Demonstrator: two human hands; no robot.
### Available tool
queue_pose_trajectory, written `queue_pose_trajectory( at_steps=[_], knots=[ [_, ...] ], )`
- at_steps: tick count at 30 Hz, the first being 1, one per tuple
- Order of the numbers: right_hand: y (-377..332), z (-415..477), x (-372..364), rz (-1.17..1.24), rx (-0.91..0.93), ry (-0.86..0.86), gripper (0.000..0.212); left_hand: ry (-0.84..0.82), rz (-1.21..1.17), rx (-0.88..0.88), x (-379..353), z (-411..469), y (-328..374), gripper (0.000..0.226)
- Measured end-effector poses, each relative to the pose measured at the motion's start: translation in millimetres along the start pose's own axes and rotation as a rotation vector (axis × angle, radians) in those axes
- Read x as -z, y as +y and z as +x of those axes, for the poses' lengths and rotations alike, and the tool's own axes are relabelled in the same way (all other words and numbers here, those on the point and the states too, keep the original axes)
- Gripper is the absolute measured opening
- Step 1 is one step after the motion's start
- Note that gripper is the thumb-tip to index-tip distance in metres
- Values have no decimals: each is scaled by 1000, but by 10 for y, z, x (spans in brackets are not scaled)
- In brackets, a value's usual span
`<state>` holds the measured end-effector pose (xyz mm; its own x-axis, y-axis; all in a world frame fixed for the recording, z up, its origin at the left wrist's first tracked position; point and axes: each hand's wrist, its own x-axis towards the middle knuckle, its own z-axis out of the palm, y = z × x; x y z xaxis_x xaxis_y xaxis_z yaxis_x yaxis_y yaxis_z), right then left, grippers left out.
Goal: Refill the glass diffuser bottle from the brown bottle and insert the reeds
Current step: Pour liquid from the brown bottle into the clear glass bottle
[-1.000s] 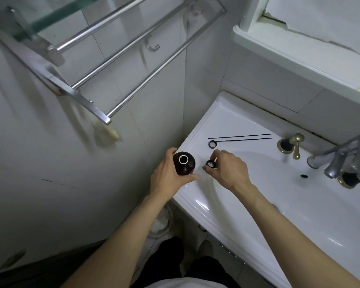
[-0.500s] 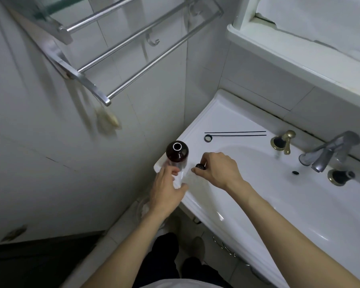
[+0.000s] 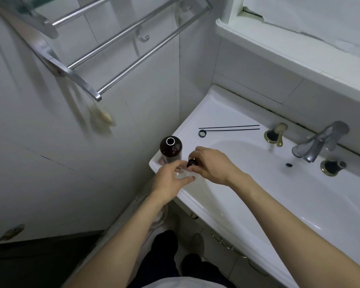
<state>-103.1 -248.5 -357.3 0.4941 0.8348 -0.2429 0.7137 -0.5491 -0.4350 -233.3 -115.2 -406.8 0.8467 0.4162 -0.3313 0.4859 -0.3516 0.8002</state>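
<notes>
The brown bottle (image 3: 170, 146) stands upright and uncapped on the near left corner of the white sink (image 3: 195, 113). Just in front of it is the clear glass diffuser bottle (image 3: 184, 173), mostly hidden by my hands. My left hand (image 3: 168, 180) curls around its body. My right hand (image 3: 213, 165) pinches the small dark cap (image 3: 191, 163) on its neck. Two thin black reeds (image 3: 229, 128) lie side by side on the sink's back ledge, and a black ring-shaped cap (image 3: 202, 133) lies at their left end.
A grey tap (image 3: 318, 144) with two brass-trimmed handles (image 3: 275, 135) sits at the back of the basin. A metal towel rack (image 3: 104, 53) juts from the left wall above the sink corner. A window sill (image 3: 289, 50) runs overhead at the right. My feet are on the floor below.
My left hand has let go of the brown bottle and moved down to the clear glass bottle. My right hand has stayed on the small dark cap. The view has tilted slightly.
</notes>
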Motion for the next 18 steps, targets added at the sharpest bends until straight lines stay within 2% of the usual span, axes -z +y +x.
queue_pose_trajectory(
  at_steps=[2, 3, 6, 7, 8, 12, 16, 18],
  knots=[
    [18, -32, 2, 25, 30, -30, 20, -33, -24, -7, 15, 19, -20, 44],
    [21, -54, 21, 41, 23, -45, 29, -43, -26, -12, 22, 27, -17, 44],
    [-24, -97, 110, -13, -43, -120, 75, -43, -40, -15, 34, 51, -1, 44],
    [-51, -103, 136, -37, -90, -118, 83, -42, -38, -19, 31, 61, 8, 44],
    [-82, -98, 150, -47, -139, -87, 83, -41, -33, -24, 27, 70, 13, 43],
    [-177, -23, 148, -148, -322, 23, 60, -41, -13, -39, 17, 106, 9, 42],
    [-195, -1, 188, -105, -244, -109, 32, -56, 35, -57, 48, 125, -12, 48],
    [-216, -7, 229, -73, -196, -224, 67, -61, 26, -51, 69, 129, -48, 51]
  ],
)
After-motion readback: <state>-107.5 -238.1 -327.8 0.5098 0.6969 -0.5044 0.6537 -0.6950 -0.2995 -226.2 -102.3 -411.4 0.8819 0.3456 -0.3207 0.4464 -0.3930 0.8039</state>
